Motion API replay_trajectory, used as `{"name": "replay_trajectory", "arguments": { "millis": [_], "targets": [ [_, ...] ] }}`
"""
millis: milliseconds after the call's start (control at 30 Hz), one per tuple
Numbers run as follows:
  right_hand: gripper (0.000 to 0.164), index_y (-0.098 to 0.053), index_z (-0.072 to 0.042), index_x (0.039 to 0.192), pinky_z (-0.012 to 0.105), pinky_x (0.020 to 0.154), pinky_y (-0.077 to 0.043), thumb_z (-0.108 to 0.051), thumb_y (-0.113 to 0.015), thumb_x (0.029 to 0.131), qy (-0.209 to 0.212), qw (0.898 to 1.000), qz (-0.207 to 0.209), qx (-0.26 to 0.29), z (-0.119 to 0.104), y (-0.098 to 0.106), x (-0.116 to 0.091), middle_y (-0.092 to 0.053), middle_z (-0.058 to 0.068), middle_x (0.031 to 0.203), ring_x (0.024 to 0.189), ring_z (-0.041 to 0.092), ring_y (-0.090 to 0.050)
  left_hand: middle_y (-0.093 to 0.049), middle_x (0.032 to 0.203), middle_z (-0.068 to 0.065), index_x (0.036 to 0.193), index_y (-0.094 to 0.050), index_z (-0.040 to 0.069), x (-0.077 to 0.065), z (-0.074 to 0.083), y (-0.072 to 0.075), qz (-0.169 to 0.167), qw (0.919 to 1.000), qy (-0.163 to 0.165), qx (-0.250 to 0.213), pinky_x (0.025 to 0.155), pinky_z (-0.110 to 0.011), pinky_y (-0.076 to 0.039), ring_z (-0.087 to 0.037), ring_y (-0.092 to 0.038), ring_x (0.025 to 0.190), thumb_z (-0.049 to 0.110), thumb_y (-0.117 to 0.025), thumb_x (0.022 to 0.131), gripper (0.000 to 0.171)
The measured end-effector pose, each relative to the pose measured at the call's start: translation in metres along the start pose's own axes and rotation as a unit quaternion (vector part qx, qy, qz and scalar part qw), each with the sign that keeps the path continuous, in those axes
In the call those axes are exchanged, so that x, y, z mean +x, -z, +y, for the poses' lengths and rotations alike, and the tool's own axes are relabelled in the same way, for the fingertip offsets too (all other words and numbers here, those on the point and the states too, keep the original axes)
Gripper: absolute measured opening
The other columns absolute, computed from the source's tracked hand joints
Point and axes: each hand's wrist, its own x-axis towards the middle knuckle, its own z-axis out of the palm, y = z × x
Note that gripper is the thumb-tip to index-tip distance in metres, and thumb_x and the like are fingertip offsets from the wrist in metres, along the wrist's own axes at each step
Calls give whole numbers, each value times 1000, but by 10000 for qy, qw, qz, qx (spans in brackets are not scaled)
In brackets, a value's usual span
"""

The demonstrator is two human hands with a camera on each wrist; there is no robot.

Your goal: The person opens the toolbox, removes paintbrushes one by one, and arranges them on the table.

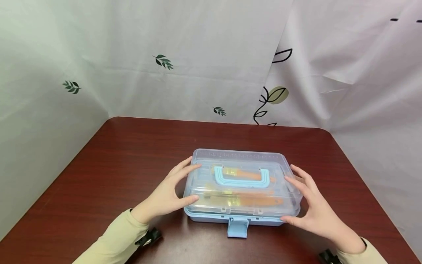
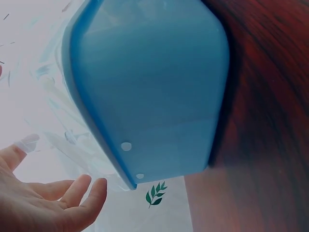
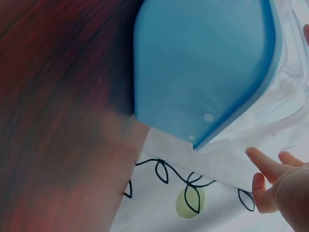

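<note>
A plastic storage box [image 1: 207, 219] with a light-blue base stands on the table. Its clear lid [image 1: 239, 156] sits over the base, with a pale blue handle [image 1: 242, 183] on top. The front latch [image 1: 237, 228] is flipped down. Through the lid show several brushes [image 1: 260, 201] with orange handles. My left hand [image 1: 165, 196] is spread at the lid's left end, its thumb by the front corner. At the right end my right hand [image 1: 318, 211] is spread likewise, thumb at the front right corner. Both wrist views show the fingers loosely bent beside the lid, above the blue base [image 2: 154, 87].
The dark red wooden table [image 1: 115, 165] has rounded far corners. White cloth [image 1: 197, 84] printed with leaves hangs behind it and along both sides. A black strap device [image 1: 149, 237] sits at the left wrist, and another [image 1: 329, 256] at the right.
</note>
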Motion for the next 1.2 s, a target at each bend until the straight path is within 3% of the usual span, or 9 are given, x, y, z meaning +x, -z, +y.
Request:
{"name": "replay_trajectory", "arguments": {
  "millis": [133, 267, 400, 533, 667, 833, 1033, 1200],
  "targets": [
    [84, -50, 0, 131, 4, 92, -34, -61, -65, 75, 121, 9990, 79, -427, -2, 1, -2, -27, 27, 145, 130, -1, -31, -25, 154, -8, 141, -44, 27, -2, 0, -1, -14, 10000, -23, 32, 101, -60, -34, -30, -26, 140, 27, -76, 78, 70],
    [76, -57, 1, 123, 5, 96, -31, -61, -61, 79, 671, 9938, 518, -723, -2, 1, -1, -35, 27, 142, 132, 3, -35, -25, 154, -8, 141, -43, 26, -1, 0, -1, -23, 9999, -78, 91, 101, -59, -35, -30, -27, 139, 27, -76, 78, 71],
    [64, -63, 4, 111, 5, 97, -33, -54, -60, 84, 1334, 9782, 1207, -1038, -6, 2, 5, -47, 29, 131, 129, 5, -42, -26, 153, -9, 143, -42, 25, -1, -2, 0, 33, 9991, -242, 333, 101, -57, -37, -30, -30, 138, 26, -75, 80, 71],
    [53, -66, 5, 99, 10, 100, -36, -46, -63, 86, 1843, 9557, 1977, -1166, -12, 1, 13, -56, 32, 114, 123, 3, -49, -28, 151, -11, 145, -38, 21, -2, -6, 2, 244, 9941, -775, 715, 100, -51, -40, -29, -35, 135, 32, -72, 84, 71],
    [46, -68, 5, 91, 14, 99, -40, -40, -67, 84, 2178, 9341, 2603, -1104, -14, -1, 21, -61, 31, 102, 114, 5, -56, -28, 148, -17, 144, -38, 14, -3, -9, 2, 504, 9799, -1654, 999, 100, -37, -42, -28, -42, 126, 49, -64, 86, 72],
    [44, -68, 7, 88, 14, 96, -42, -37, -69, 83, 2252, 9250, 2900, -980, -14, -3, 27, -61, 31, 97, 104, 10, -60, -31, 139, -30, 136, -47, 4, 1, -10, 3, 830, 9539, -2703, 1011, 103, -28, -40, -32, -46, 121, 44, -63, 87, 65],
    [45, -68, 7, 86, 12, 94, -42, -38, -69, 83, 2191, 9232, 2992, -1010, -16, -2, 30, -61, 31, 94, 93, 18, -60, -39, 127, -35, 127, -54, -2, 7, -7, 3, 1206, 9308, -3317, 951, 104, -25, -41, -34, -46, 119, 34, -64, 89, 53],
    [45, -68, 7, 86, 11, 93, -43, -38, -70, 83, 2178, 9240, 3008, -912, -16, 0, 33, -61, 31, 94, 88, 20, -60, -39, 123, -33, 123, -57, -1, 10, -8, 2, 1440, 9181, -3597, 837, 104, -26, -40, -33, -45, 120, 30, -63, 90, 46]
  ]
}}
